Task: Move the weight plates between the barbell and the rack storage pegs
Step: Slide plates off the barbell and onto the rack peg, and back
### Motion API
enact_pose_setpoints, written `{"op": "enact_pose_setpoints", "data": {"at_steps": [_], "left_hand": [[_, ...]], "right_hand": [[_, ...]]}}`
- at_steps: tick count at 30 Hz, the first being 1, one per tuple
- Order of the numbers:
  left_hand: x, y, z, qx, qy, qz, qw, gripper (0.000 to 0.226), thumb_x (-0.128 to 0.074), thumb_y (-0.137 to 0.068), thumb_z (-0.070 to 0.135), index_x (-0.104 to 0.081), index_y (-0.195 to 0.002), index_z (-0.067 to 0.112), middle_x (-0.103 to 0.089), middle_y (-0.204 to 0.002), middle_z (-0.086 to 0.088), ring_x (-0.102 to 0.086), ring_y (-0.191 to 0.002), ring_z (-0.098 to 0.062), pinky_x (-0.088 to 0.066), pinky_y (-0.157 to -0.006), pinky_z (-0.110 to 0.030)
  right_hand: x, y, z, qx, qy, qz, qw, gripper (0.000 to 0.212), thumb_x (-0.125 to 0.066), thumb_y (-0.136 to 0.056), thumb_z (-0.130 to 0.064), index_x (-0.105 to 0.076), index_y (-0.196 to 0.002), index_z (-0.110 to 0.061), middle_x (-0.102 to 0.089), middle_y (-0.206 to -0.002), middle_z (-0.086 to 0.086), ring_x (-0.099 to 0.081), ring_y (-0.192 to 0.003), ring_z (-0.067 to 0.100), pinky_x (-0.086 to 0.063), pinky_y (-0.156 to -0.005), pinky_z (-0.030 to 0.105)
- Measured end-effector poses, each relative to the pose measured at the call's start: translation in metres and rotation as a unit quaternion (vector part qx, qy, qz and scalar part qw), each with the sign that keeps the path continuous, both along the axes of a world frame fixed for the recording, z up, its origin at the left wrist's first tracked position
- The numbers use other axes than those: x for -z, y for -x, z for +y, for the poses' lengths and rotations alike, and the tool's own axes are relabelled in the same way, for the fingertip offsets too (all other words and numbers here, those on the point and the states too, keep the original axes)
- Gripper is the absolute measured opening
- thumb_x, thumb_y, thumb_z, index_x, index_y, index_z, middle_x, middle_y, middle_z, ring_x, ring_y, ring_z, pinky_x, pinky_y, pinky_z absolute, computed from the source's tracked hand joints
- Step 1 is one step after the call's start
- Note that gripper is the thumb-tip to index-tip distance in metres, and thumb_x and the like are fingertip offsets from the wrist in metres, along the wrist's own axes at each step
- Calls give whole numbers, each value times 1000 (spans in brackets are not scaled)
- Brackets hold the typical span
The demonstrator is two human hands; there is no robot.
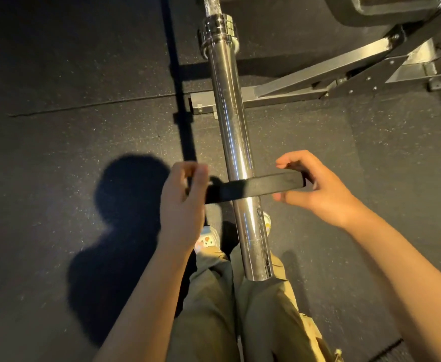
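On the far left the dark speckled floor (57,113) carries a broad shadow of the person's head and shoulders. Next comes the left hand (185,194), its fingers and thumb curled round the left edge of a thin black weight plate (256,185) — a firm pinch on the rim. The plate is seen edge-on and sits threaded on the chrome sleeve of the barbell (229,113), in the near half of the sleeve, short of its open end and well apart from the collar (218,30) at the far end. The sleeve runs away from the person, up the middle of the view. Beyond the bar the right hand (316,186) cups the plate's right edge, fingers bent over the top and thumb underneath — whether they press on it or just bracket it is hard to tell. Below the bar are olive trousers (214,309) and light shoes. At the upper right a grey steel rack base (318,74) lies on the floor.
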State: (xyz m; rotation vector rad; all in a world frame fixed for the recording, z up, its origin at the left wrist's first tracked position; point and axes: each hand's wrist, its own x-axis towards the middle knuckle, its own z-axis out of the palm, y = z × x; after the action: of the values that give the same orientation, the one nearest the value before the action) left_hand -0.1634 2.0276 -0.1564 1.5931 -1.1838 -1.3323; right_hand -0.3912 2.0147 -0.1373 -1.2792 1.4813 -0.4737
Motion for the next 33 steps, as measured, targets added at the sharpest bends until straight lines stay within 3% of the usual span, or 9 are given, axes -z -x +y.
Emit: {"op": "enact_pose_setpoints", "data": {"at_steps": [4,8,12,15,18,22,24,27,33], "left_hand": [[-12,25,-9,167,115,-230,952,60,-51,-71,73,-58,-110,29,-59,-93,17,-55,-88,0,-45,-83,-22],[9,15,10,101,166,-169,966,33,-58,-73,64,-54,-91,36,-53,-81,23,-51,-81,6,-36,-78,-7],[26,2,40,-74,-96,115,986,53,-32,-92,64,-67,-85,25,-66,-88,4,-60,-93,-12,-42,-95,-31],[41,14,54,-275,-296,373,835,45,-37,-100,39,-65,-72,17,-67,-89,-5,-60,-103,-22,-35,-108,-48],[43,20,55,-320,-317,459,766,27,-46,-93,20,-59,-69,15,-66,-83,-6,-63,-90,-22,-45,-93,-44],[44,11,54,-261,-322,432,801,15,-49,-86,12,-63,-82,12,-66,-91,-8,-64,-93,-26,-48,-90,-44],[42,6,46,-247,-372,424,788,22,-51,-77,11,-63,-95,11,-63,-105,-15,-59,-105,-34,-48,-93,-47],[41,4,37,-257,-429,402,767,31,-47,-75,10,-62,-102,7,-58,-113,-21,-55,-109,-39,-50,-78,-44],[47,12,60,-259,-384,403,789,11,-49,-70,9,-59,-65,13,-66,-62,-5,-65,-68,-26,-46,-73,-42]], "right_hand": [[30,11,7,35,-92,49,994,39,-70,-80,-2,-56,-91,-37,-58,-89,-6,-52,-81,14,-45,-72,31],[24,1,15,32,-40,153,987,28,-66,-83,-4,-53,-91,-27,-59,-92,-7,-52,-84,16,-38,-71,28],[-4,0,40,-86,96,300,945,28,-75,-79,-20,-61,-103,-18,-58,-96,-7,-48,-89,18,-41,-73,32],[-15,-6,57,-69,141,228,961,33,-80,-70,-35,-65,-97,-22,-55,-87,-13,-42,-89,14,-35,-78,18],[-17,-9,61,-55,90,125,987,42,-70,-65,-57,-64,-95,-29,-55,-91,-16,-48,-94,11,-35,-85,19],[-11,-2,55,106,-33,-38,993,62,-55,-73,-69,-63,-91,-10,-57,-89,4,-54,-85,6,-39,-77,16],[-2,-6,50,176,-58,5,983,69,-40,-85,-69,-61,-87,-3,-55,-81,3,-50,-69,-2,-36,-64,7],[11,-19,45,176,-65,69,980,61,-41,-96,-49,-53,-78,8,-45,-76,4,-42,-63,9,-34,-62,20],[18,-45,75,246,99,106,958,49,-47,-92,-31,-42,-48,-11,-37,-61,-2,-40,-60,15,-31,-60,34]]}}
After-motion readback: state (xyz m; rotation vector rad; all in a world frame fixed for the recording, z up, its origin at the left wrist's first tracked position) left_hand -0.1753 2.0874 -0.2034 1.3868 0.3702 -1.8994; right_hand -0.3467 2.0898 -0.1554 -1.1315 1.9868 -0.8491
